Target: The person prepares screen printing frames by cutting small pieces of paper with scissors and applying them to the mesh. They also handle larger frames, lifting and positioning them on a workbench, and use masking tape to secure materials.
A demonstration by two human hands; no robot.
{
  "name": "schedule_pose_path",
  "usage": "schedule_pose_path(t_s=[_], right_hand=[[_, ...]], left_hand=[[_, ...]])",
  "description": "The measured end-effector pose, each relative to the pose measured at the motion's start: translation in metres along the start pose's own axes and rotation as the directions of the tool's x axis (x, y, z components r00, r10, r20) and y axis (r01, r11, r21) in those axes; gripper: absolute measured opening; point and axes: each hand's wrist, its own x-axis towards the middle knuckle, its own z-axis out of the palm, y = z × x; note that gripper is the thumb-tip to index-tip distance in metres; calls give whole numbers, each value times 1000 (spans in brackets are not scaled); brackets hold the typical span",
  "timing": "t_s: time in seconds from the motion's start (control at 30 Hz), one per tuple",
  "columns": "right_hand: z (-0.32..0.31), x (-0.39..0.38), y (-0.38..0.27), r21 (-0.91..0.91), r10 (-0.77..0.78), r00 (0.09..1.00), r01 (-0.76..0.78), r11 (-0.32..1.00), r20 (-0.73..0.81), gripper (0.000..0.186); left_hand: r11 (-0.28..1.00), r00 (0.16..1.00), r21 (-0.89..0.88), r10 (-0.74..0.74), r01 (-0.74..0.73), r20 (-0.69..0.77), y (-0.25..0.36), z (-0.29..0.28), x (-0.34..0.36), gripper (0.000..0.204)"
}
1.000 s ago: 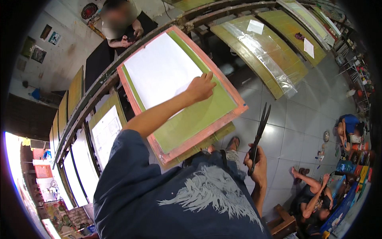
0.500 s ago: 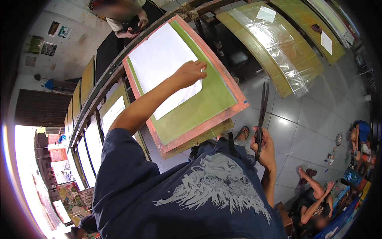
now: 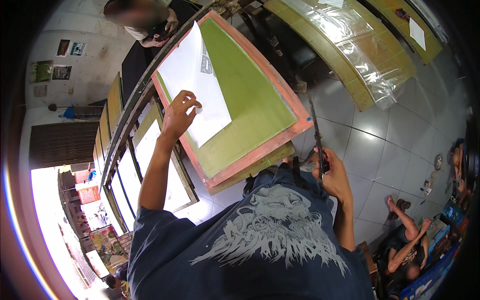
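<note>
A white paper sheet (image 3: pixel 187 65) lies on the green mesh of a screen-printing frame (image 3: pixel 250 85) with salmon-painted edges. Its right side is lifted and folded back leftward, and a dark printed patch shows near the fold. My left hand (image 3: pixel 180 115) is closed over the sheet, thumb and fingers pinching what looks like its turned-back edge. To the right of the frame, my right hand (image 3: pixel 334 175) grips a pair of dark scissors (image 3: pixel 318 131) by the handles, blades pointing up and away. The blades look closed together.
Under the frame juts a yellowish board (image 3: pixel 255 167). Long boards with clear plastic sheeting (image 3: pixel 350 35) stand at the far right. On the left, a rail (image 3: pixel 127 107) runs beside more panels. A person (image 3: pixel 150 25) sits beyond the frame; another (image 3: pixel 405 240) is on the tiled floor at right.
My left hand has moved left and toward me, drawing the sheet's right side back and baring more green mesh. The scissors stay in my right hand, now slightly lower left.
</note>
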Motion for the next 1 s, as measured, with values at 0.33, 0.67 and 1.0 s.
schedule_pose_path(t_s=[0.33, 0.67, 1.0], right_hand=[[43, 4, -33, -355, 57, 985, 5, 935, 162, 49], [105, 15, -45, -549, 63, 975, 67, 833, 213, 45], [154, 26, -53, -638, 36, 995, 30, 770, 91, 42]], left_hand=[[952, 992, -301, -94, 63, -88, -8, 11, -3, 28], [896, 990, -427, 85, -125, -112, 7, 39, 34, 15], [870, 964, -422, 196, -255, -178, -5, 48, 44, 15]])
